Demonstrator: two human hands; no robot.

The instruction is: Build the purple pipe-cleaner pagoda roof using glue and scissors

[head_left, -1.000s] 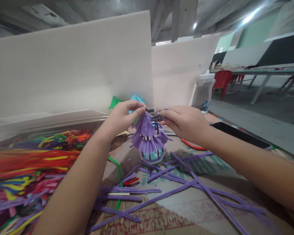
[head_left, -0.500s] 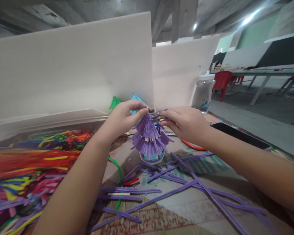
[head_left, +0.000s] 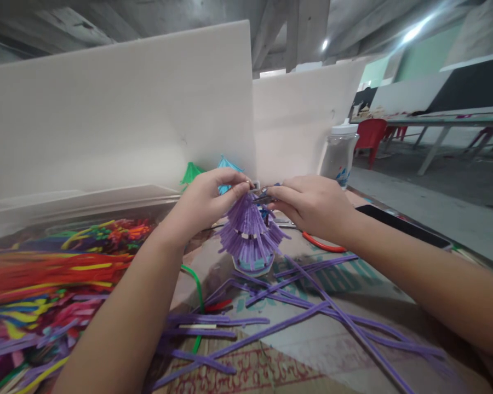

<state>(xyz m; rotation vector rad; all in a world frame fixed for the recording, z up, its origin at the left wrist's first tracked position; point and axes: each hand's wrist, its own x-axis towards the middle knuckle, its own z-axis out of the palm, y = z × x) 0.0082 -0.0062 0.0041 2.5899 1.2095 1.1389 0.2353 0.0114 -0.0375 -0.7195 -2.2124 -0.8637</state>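
A small tower model (head_left: 250, 232) with two tiers of purple pipe-cleaner roofing stands upright on a pale blue base. At its peak, the thumb and fingertips of my left hand (head_left: 216, 194) are pinched together on the roof's tip; the exact contact is partly hidden. My right hand (head_left: 312, 205) is closed around a small dark metal tool (head_left: 261, 200), whose thin end touches or nearly touches the upper roof from the right. Its kind is hard to make out. Loose purple pipe cleaners (head_left: 299, 298) lie crossed in front of the model.
Colourful pipe cleaners (head_left: 57, 268) fill the left side. Behind stand green (head_left: 191, 172) and light-blue (head_left: 229, 164) peaked pieces and a white board (head_left: 119, 120). On the right are a water bottle (head_left: 339, 156), a dark phone (head_left: 402, 227) and a red curved handle (head_left: 322, 244).
Both hands stay at the roof's peak. The metal tool's thin end lies slightly lower and flatter against the upper roof. The whole view has shifted slightly.
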